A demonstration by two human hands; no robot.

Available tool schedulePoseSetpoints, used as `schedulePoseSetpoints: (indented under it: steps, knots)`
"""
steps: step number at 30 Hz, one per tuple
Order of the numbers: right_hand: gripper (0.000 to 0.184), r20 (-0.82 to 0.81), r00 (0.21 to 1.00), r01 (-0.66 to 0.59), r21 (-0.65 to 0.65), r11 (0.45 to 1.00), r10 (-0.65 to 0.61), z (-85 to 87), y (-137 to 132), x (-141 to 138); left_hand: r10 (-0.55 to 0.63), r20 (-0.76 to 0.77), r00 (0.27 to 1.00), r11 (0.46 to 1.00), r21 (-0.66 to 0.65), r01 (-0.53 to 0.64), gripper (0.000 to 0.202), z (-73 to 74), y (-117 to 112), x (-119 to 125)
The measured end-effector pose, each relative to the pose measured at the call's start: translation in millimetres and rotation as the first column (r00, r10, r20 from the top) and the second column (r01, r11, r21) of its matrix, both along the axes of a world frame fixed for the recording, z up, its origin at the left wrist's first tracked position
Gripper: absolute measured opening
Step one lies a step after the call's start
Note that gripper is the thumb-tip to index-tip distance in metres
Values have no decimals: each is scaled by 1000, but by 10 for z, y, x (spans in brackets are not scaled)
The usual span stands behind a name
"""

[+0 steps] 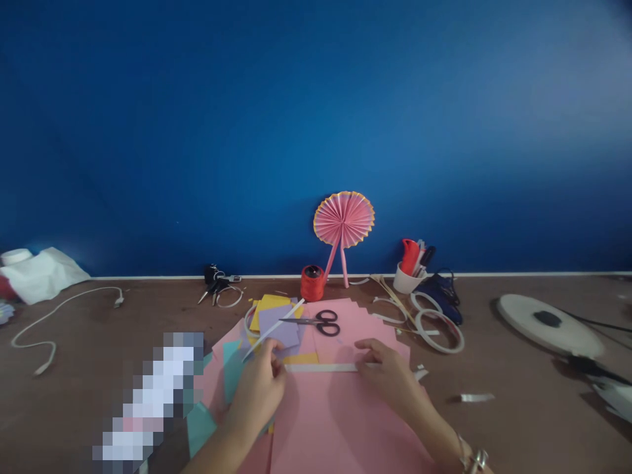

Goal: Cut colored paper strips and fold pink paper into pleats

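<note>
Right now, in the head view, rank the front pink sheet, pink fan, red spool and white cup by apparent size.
1. Front pink sheet
2. Pink fan
3. Red spool and white cup: too alike to rank.

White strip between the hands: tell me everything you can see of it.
The strip is narrow, white, straight and flat; it looks like tape or paper, which I cannot tell. It lies crosswise along the far edge of the near pink sheet. It runs from the left hand to the right hand, which both seem to touch it; whether either grips it is unclear.
</note>
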State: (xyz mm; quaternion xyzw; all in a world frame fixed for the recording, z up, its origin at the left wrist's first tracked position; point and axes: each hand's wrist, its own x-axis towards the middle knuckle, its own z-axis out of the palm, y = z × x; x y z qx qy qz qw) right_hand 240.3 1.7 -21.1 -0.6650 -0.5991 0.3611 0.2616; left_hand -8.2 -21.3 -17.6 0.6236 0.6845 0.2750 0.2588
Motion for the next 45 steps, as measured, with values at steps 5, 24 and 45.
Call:
schedulePoseSetpoints:
  steps: [5,24,45]
  knots:
    - [38,3,1000,8,17,1000,-8,-19,-10,12,7,-5,1000,1000,-5,-7,34,21,-1,9]
    - [36,22,1000,-10,55,998,9,12,-22,7,6,-29,1000,1000,-5,-6,32,15,-15,-1]
    - [36,106,993,-52,51,997,46,123,-103,-32,3,-64,998,1000,-5,-3,33,37,-13,18]
